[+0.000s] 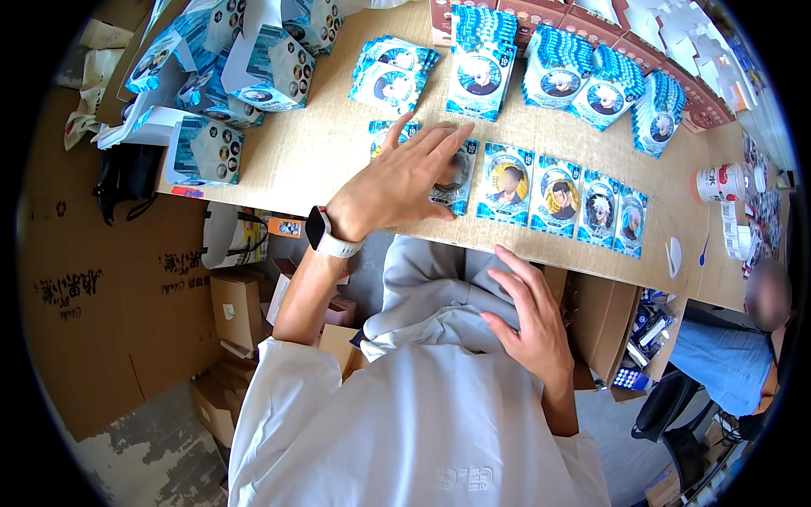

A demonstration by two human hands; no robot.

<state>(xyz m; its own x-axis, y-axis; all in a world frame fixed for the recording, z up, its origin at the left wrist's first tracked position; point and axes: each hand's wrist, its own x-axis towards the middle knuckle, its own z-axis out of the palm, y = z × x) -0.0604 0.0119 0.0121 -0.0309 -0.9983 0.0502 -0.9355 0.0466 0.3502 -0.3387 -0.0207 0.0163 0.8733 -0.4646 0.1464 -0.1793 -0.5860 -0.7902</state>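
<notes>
Tabletop point(296, 160) of pale wood spreads beneath and beyond the fingers of the left hand point(397, 182). Brown printed boxes point(583, 29) line its far side, ahead of those fingers and to their right. Blue boxes point(207, 150) cluster well to the fingers' left. The left fingers stretch forward, slightly apart, palm down, with the thumb spread toward the near edge. The right hand point(541, 329) hangs above the lap, its fingers loosely bent and apart, their tips near the table edge. Just beyond the left fingertips lies a loose pile point(393, 80) of flat blue packets; upright-facing stacks point(557, 80) of them stand farther ahead and right. A partly covered packet point(456, 186) lies under the left index finger and thumb; whether they press on it, I cannot tell. Four more packets point(556, 198) continue the row to the right of these fingers, and another packet point(378, 139) peeks out beyond the little finger. Well right of both hands' fingers are a jar point(718, 182) and a small blue spoon point(704, 249).
</notes>
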